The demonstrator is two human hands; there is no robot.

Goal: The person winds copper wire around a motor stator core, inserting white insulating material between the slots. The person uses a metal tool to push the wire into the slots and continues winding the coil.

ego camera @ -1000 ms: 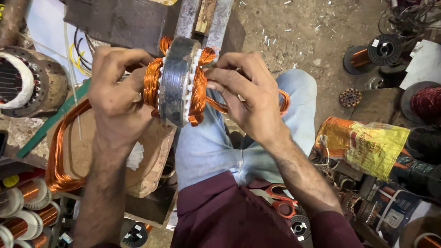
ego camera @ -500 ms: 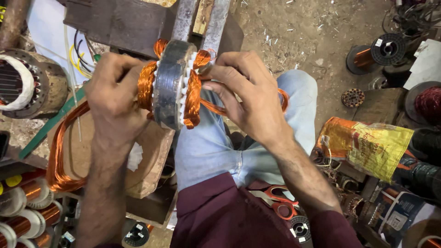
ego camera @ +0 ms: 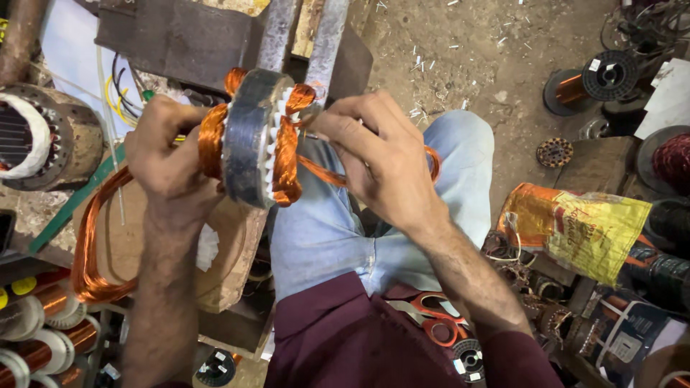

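the stator core, a grey steel ring w/ copper windings bulging out both faces, was held up over the lap, resting against two metal bars of a stand. left hand was closed round the far side of the core, fingers wrapped over the copper on that face, taking the weight. right hand was at the near face, fingertips pinched together on the coil end near the top of the ring, by the white slot liners; whether it pinched a wire or just pressed the bundle i couldn't tell. a strand of copper ran from the coil back under the right palm toward the knee

to do this bit well, imo: keep the left grip firm so the core didn't roll on the bars, press the coil w/ finger pads not nails so the enamel stayed unscratched, work round evenly, keep the liners seated in their slots and not pushed out

nearby: loose copper wire loop on the left, another stator at far left, red-handled scissors by the thigh, a yellow-orange bag on the right, wire spools on the dirt floor
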